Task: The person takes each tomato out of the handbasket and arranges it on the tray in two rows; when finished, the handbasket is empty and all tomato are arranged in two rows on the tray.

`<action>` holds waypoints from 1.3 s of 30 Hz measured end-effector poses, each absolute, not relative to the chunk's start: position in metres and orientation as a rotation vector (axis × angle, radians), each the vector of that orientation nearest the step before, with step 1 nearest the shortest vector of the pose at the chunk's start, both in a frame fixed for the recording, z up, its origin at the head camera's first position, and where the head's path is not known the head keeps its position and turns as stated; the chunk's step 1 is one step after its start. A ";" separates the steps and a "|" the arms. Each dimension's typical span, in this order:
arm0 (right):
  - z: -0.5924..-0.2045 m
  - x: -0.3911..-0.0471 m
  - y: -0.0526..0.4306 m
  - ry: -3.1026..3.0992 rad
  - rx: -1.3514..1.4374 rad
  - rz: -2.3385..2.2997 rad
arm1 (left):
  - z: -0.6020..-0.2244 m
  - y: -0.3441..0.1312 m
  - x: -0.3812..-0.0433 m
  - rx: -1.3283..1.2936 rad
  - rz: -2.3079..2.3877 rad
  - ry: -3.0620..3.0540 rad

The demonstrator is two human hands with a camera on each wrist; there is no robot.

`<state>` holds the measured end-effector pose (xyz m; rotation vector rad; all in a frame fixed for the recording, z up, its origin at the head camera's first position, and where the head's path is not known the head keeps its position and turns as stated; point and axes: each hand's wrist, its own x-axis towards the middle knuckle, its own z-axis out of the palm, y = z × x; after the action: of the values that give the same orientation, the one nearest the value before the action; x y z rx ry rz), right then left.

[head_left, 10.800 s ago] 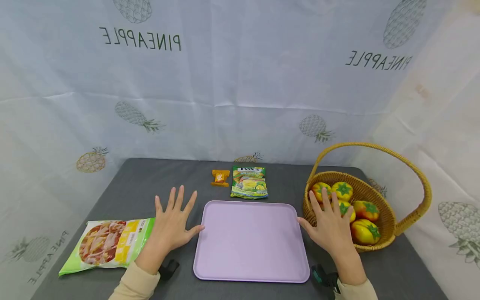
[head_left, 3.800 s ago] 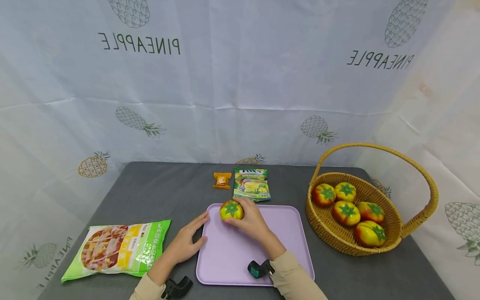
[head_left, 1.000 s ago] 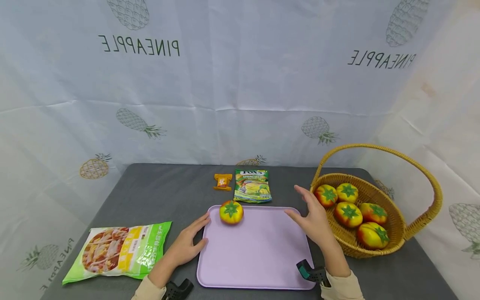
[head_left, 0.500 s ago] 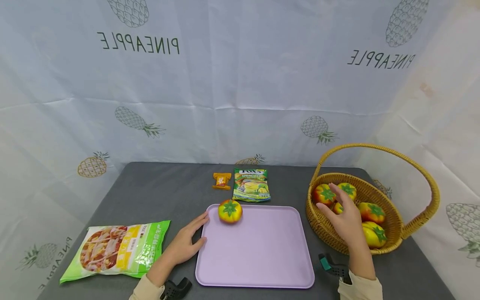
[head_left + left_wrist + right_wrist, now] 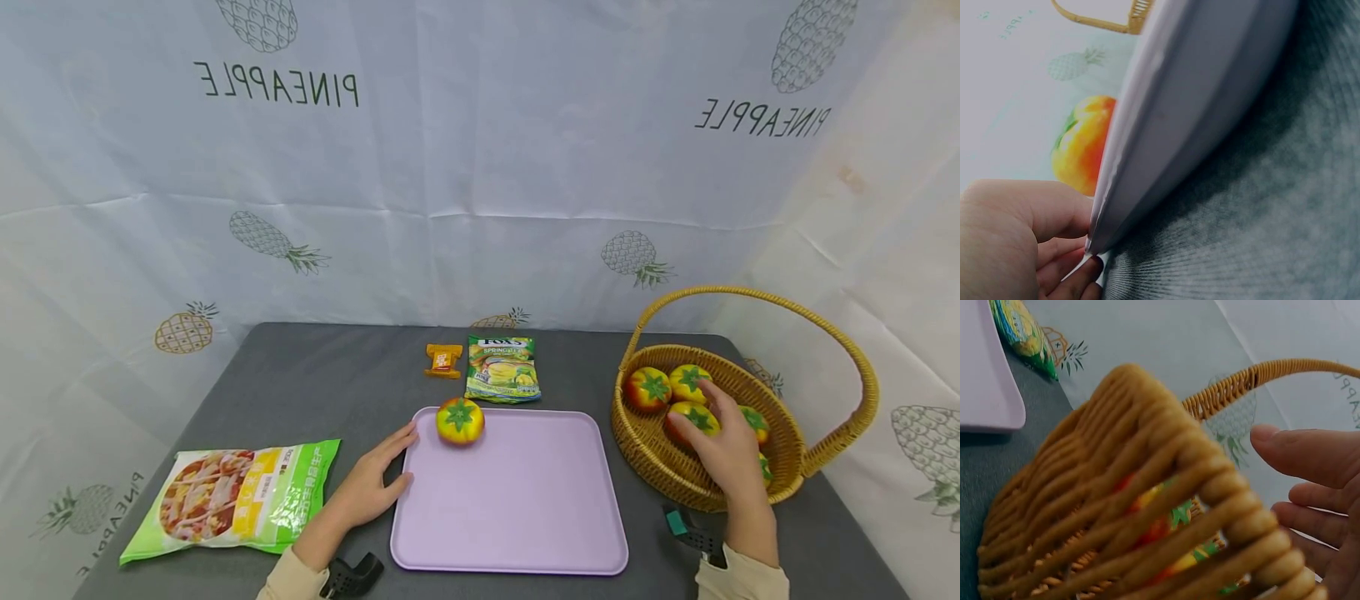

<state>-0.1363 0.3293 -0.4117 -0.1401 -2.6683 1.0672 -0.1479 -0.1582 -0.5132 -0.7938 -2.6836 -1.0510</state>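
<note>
On the table [image 5: 337, 375] a basket [image 5: 645, 471] stands beside a tray [image 5: 517, 500]. The right hand [image 5: 729, 442] hangs over the basket, thumb and fingers spread; the left hand [image 5: 371, 485] touches the tray's left edge, fingers loosely extended. Fruits [image 5: 648, 389] lie in the basket, one fruit [image 5: 461, 422] in the tray's far-left corner.

Curtained tabletop recording booth. White fabric [image 5: 450, 150] printed with pineapples and mirrored lettering encloses the dark grey worktop [image 5: 337, 375] behind and at both sides; black devices [image 5: 351, 577] sit at both wrists. The kind of building cannot be told.
</note>
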 end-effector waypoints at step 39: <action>-0.423 -0.144 0.342 -3.012 -0.238 0.782 | -0.512 -0.158 -0.147 -0.767 -1.064 -2.708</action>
<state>-0.1441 0.3420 -0.4227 -0.2382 -3.0122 0.7819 -0.1472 -0.1580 -0.5122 -0.7668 -2.7078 -1.0640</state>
